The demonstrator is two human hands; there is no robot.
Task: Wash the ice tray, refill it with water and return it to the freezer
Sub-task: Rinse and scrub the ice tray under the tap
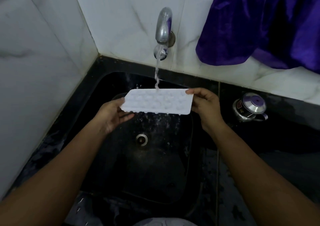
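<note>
Two-handed grip on tray (pixel 156 101): clasping left end with left hand (pixel 112 115), pinching right end with right hand (pixel 206 104). Long axis crosswise under tap (pixel 163 27), midway between both, above sink (pixel 103 139).

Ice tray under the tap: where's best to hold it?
By its two short ends, from left and right, as the left hand and right hand hold it. The ice tray is long and flat, and the stream from the tap lands midway along it, so end grips stay clear.
</note>
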